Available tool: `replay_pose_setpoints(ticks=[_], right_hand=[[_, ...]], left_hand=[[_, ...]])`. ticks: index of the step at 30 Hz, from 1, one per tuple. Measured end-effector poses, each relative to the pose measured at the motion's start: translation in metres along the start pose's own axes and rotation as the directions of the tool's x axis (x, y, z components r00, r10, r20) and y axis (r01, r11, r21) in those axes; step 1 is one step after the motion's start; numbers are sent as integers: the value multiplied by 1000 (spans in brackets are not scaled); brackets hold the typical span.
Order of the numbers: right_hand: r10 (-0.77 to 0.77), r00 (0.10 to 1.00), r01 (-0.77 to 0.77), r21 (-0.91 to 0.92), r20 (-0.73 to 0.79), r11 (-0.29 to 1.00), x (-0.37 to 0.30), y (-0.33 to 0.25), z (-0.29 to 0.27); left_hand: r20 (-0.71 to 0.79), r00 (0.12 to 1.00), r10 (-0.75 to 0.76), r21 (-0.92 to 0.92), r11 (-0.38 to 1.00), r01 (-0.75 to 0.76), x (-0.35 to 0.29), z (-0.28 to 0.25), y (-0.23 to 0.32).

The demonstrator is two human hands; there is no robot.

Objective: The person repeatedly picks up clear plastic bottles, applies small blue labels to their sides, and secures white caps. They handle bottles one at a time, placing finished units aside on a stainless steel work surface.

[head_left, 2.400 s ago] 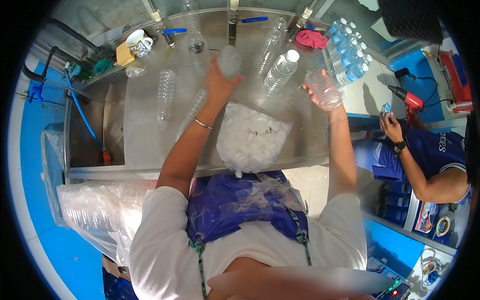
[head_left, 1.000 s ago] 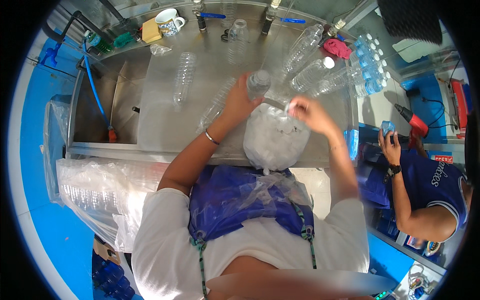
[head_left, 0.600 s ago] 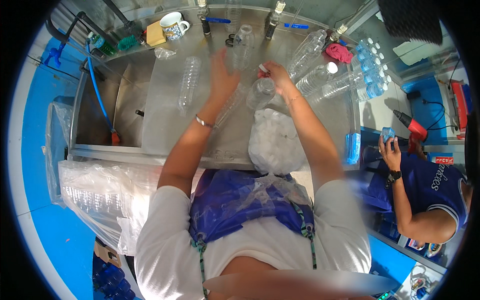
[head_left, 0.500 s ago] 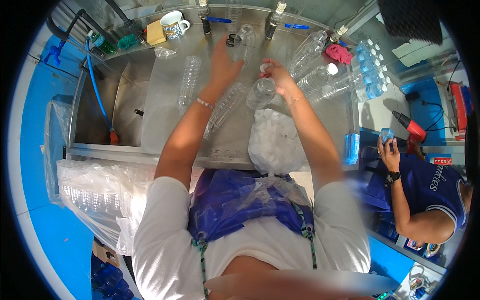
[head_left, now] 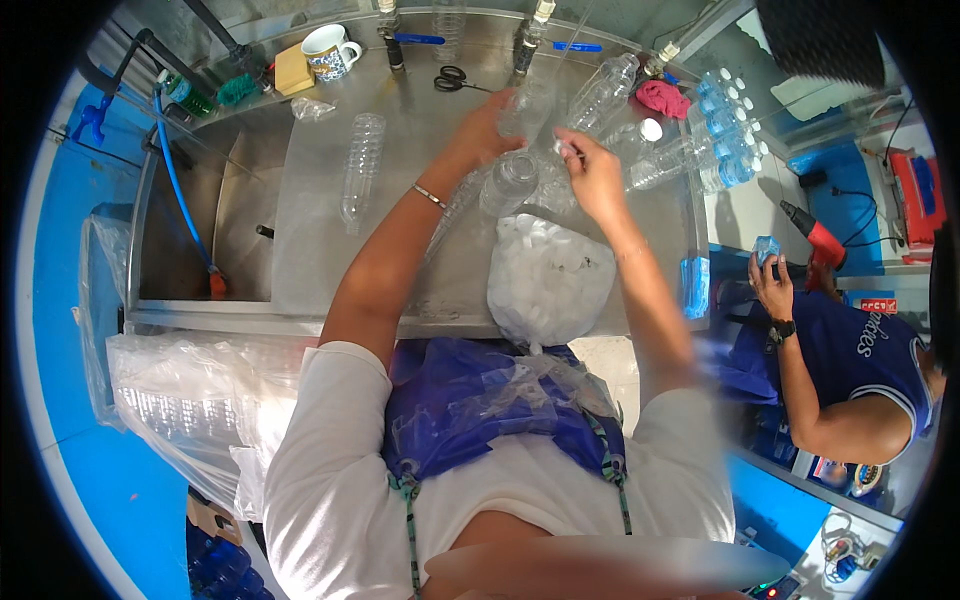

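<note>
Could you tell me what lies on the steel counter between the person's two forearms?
In the head view, a clear plastic bag of white caps lies between them on the steel counter, with an empty clear plastic bottle just beyond it.

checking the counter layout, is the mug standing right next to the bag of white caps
No, the mug stands at the far left corner of the steel counter, while the bag of white caps lies at the near edge.

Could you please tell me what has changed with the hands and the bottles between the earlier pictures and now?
The left hand, which earlier held a clear bottle up, has reached forward to an upright bottle near the taps. The right hand, earlier out to the right on another bottle, has come in beside it, fingers pinched at that bottle. The bag of white caps and the lying bottle stayed put.
</note>
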State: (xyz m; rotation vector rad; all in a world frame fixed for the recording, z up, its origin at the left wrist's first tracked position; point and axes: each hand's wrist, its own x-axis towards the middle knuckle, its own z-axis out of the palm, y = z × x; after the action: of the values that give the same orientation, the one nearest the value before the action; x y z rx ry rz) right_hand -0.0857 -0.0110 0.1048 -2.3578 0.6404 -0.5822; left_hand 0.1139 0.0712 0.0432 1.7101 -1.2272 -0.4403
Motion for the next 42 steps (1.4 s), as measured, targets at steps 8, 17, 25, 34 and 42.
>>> replay_pose_setpoints(ticks=[8,17,25,34,42], right_hand=[[-520,844,526,18,-129,850,-22,-57,19],[-473,869,491,138,-147,860,-17,-44,34],[-209,943,231,58,-258,971,46,-22,27],[-214,930,218,-19,-300,976,50,-29,15],[138,974,-216,551,179,807,63,16,25]], left_hand=[[-41,999,11,-365,931,-25,-5,8,-33],[-16,998,-60,-46,997,59,-102,0,31],[-280,956,-90,-109,992,61,-82,-5,33],[-519,855,-12,27,999,31,-58,-64,4],[-466,873,-147,124,966,229,-70,-63,-7]])
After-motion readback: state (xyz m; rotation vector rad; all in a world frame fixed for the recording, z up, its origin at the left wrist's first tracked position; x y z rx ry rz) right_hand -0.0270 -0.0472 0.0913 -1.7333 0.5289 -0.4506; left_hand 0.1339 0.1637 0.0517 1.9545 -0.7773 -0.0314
